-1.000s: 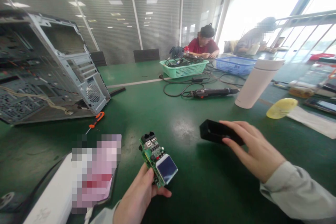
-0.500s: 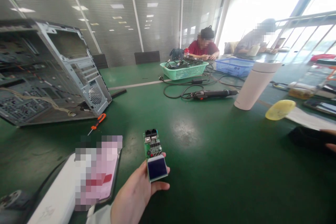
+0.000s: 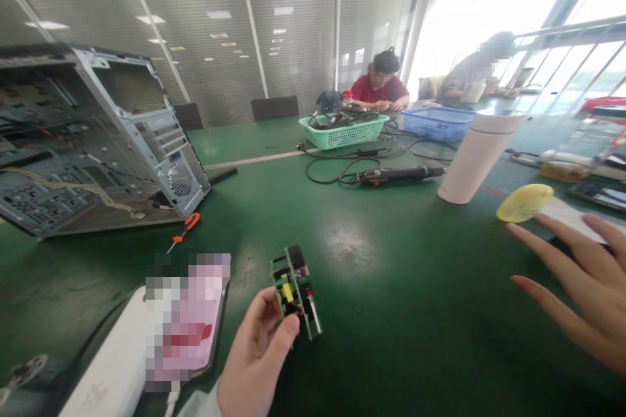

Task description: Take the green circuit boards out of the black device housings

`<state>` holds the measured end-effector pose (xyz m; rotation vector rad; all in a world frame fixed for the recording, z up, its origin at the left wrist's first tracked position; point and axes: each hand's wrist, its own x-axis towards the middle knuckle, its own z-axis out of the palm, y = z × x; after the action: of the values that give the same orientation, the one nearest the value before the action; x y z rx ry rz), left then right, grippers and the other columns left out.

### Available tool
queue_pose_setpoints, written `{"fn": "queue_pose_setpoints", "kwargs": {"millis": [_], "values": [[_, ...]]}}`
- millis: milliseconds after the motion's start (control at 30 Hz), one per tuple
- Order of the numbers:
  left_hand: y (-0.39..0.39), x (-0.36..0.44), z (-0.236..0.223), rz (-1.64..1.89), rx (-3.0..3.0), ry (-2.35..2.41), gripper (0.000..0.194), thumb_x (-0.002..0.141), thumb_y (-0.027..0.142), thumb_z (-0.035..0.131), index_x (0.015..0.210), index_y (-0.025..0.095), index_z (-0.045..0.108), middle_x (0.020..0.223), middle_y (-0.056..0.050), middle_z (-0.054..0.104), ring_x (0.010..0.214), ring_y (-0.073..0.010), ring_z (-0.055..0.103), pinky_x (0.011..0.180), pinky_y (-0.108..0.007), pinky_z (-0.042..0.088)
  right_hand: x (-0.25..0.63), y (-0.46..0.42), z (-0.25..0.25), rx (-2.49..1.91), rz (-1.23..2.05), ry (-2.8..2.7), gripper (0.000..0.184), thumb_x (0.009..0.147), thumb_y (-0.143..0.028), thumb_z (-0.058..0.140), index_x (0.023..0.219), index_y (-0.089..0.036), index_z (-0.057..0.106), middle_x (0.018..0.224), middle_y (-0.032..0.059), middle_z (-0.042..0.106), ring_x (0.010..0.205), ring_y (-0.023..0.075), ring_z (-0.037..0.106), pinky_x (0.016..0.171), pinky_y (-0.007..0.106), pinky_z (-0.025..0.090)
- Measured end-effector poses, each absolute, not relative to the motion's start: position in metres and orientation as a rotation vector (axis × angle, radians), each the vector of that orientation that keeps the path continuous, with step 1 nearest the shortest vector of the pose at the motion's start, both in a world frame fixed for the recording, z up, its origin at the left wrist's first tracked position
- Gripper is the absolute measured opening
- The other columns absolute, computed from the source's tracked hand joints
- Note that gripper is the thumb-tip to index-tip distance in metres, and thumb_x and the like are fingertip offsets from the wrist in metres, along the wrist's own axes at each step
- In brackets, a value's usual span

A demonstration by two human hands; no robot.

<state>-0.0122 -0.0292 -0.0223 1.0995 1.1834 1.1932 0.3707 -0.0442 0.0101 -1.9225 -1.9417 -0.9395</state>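
My left hand (image 3: 257, 358) is closed on a small green circuit board (image 3: 295, 291) with a display module, held on edge above the green table (image 3: 381, 313). Thumb and fingers pinch its lower end. My right hand (image 3: 581, 287) hovers at the right with fingers stretched and spread, holding nothing. Under those fingers a dark object (image 3: 562, 249) shows only as a sliver. A yellow disc (image 3: 525, 202) and white paper (image 3: 570, 214) lie just beyond that hand.
An open computer case (image 3: 92, 137) lies at the left, an orange-handled screwdriver (image 3: 183, 229) before it. A phone (image 3: 188, 319) on a white box (image 3: 112, 371) sits near my left wrist. Farther off are a white tumbler (image 3: 476, 155), an electric screwdriver (image 3: 398, 174), two baskets (image 3: 342, 128) and two seated people.
My left hand has turned the board from screen-up to on edge. My right hand carried the black piece to the right, and now shows open with spread fingers.
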Motion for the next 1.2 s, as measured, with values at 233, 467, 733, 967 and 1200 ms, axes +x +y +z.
{"fn": "queue_pose_setpoints", "kwargs": {"millis": [233,467,733,967,1200], "values": [[-0.03,-0.018,-0.008,1.179,2.043,1.371,0.021,0.085,0.029,0.061,0.104,0.027,0.052,0.094,0.0,0.055,0.086,-0.0186,0.06,0.073,-0.029,0.052,0.257,-0.045,0.035,-1.237,-0.693,-2.271,0.044,0.099,-0.037,0.034,0.138,-0.018,0.04,0.144,0.0043,0.035,0.138,0.0266,0.024,0.118,0.047,0.011],[-0.034,-0.016,-0.006,1.107,2.38,1.347,0.034,0.081,0.023,0.066,0.11,0.029,0.049,0.104,-0.002,0.052,0.093,-0.0191,0.062,0.08,-0.029,0.055,0.187,-0.027,0.025,-0.943,-0.319,-2.307,0.037,0.094,-0.039,0.056,0.125,-0.021,0.053,0.128,-0.0034,0.052,0.129,0.0188,0.035,0.114,0.037,0.025],[-0.032,-0.018,-0.004,1.106,2.407,1.323,0.032,0.082,0.023,0.065,0.111,0.029,0.053,0.102,-0.002,0.053,0.092,-0.0187,0.063,0.082,-0.029,0.056,0.181,-0.015,0.005,-0.811,-0.133,-2.174,0.042,0.101,-0.049,0.032,0.113,-0.017,0.057,0.102,0.004,0.059,0.1,0.0156,0.052,0.086,0.029,0.045],[-0.035,-0.018,-0.013,1.123,2.19,1.292,0.06,0.083,0.039,0.063,0.138,0.032,0.039,0.133,-0.008,0.05,0.122,-0.0294,0.051,0.101,-0.047,0.046,0.19,-0.016,0.001,-0.948,0.288,-2.167,0.041,0.102,-0.049,0.032,0.118,-0.017,0.053,0.109,0.0059,0.056,0.099,0.0155,0.051,0.086,0.031,0.043],[-0.037,-0.025,-0.019,1.117,2.014,1.205,0.052,0.095,0.029,0.044,0.145,0.037,0.03,0.148,-0.006,0.04,0.138,-0.0277,0.035,0.105,-0.047,0.042,0.193,-0.005,0.002,-1.257,1.487,-1.449,0.067,0.083,-0.076,0.039,0.086,-0.011,0.057,0.074,0.0065,0.055,0.067,0.0128,0.051,0.063,0.024,0.042]]}}
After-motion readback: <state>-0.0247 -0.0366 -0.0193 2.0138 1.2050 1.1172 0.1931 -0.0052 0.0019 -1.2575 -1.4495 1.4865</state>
